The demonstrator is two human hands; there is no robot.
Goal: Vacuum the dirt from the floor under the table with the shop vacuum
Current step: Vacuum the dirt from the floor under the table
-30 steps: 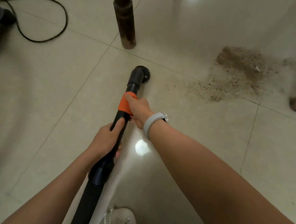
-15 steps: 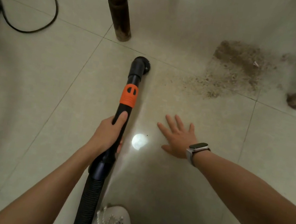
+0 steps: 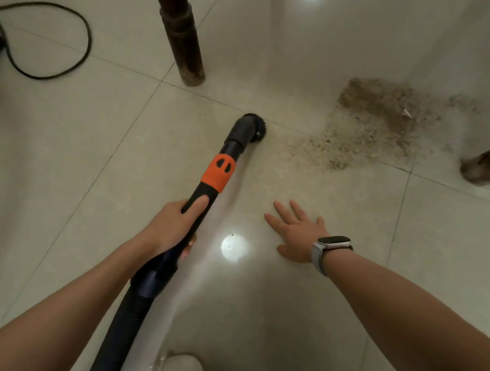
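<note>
Black vacuum wand [image 3: 204, 192] with orange collar, brush nozzle [image 3: 254, 124] resting on pale tile floor [image 3: 51, 156].

I am gripping the wand in my left hand [image 3: 172, 228], fingers curled round it; my right hand [image 3: 296, 234] is lying flat, fingers spread, holding nothing. Brown dirt [image 3: 380, 119] is lying just right of the nozzle, between two wooden table legs [image 3: 182, 23].

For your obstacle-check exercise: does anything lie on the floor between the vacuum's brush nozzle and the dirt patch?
Nothing visible does. Bare cream tile separates the black round brush nozzle from the brown dirt patch; both dark wooden table legs stand off that line.
</note>
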